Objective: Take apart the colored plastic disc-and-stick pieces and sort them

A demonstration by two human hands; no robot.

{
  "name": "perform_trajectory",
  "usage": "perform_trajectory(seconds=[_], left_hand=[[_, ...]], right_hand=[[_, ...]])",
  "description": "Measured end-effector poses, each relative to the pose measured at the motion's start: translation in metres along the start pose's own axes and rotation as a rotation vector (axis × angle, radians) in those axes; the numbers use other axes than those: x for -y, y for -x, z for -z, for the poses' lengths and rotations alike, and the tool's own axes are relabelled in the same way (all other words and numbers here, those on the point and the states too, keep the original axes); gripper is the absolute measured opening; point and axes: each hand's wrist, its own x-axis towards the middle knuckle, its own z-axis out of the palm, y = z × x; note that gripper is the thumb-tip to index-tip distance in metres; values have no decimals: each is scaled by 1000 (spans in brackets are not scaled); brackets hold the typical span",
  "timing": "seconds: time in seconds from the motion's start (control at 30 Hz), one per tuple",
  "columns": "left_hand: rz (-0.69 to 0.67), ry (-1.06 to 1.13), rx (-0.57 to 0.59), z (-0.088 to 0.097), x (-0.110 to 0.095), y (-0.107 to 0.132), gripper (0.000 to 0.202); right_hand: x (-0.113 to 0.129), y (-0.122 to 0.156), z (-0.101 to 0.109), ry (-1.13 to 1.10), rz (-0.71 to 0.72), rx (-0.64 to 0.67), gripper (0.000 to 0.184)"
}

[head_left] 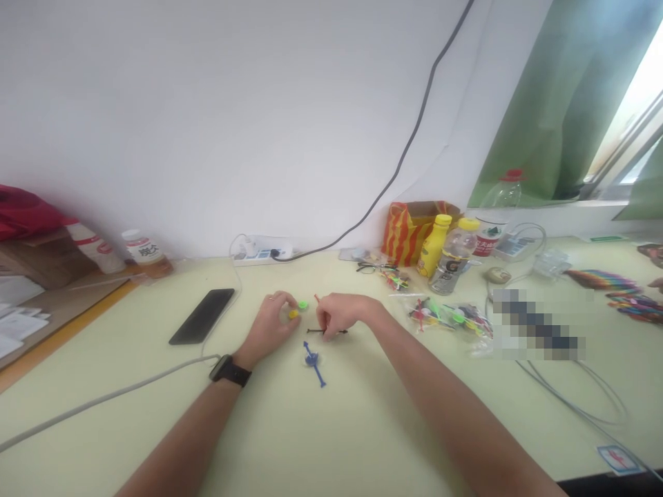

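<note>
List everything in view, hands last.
Blue arrow: 1, blue, front centre
Dark arrow: 1, black, under right hand
Yellow piece: 1, yellow, by left hand
Green piece: 1, green, beside yellow piece
Red piece: 1, red, behind right hand
Piece heaps: 2, mixed, right
Phone: 1, black, left
Left bottles: 2, whitish, far left
Right bottles: 3, yellow and clear, right rear
Striped bag: 1, red-yellow, rear
Glasses: 1, dark, rear
Power strips: 2, white, rear
Coloured bundles: 2, mixed, far right
Cables: several, mostly grey, throughout
Box: 1, brown, far left
Curtain: 1, green, upper right
Wall: 1, white, behind
Table: 1, pale green, underneath
Watch: 1, black, left wrist
Left hand: 1, bare, left centre
Right hand: 1, bare, centre
</note>
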Motion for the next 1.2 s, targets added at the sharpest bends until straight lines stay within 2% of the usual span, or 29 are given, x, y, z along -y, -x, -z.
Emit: perform_trajectory(seconds=[0.13,0.3,0.4,0.5,0.6,0.7,0.8,0.97,1.1,1.2], left_hand=[[36,-5,30,-6,8,3,34],[87,11,71,-9,7,5,37],[81,16,-20,-5,-2,5,36],[39,26,-147,1,-15,6,34],[-17,91,-164,4,-29,9,32],[-55,173,-177,2,-41,10,30],[-52,201,-204,0,-47,10,14],[16,274,-180,-1,-39,13,16],[29,260,-53,-4,-26,16,19],[60,253,45,-6,-20,18,24]], right_hand=[[-2,-1,-1,-31,-9,-49,14],[-2,1,3,-111,16,-150,4],[-5,-5,2,-221,38,-209,4],[-10,-14,-2,-450,71,-251,7],[-9,-21,-8,-667,113,-286,6],[-1,-23,-14,-728,133,-307,6],[7,-25,-19,-588,114,-320,4],[-3,-26,-16,-336,10,-386,14],[-19,-15,-7,-139,-146,-458,15],[-21,-4,0,-19,-229,-454,19]])
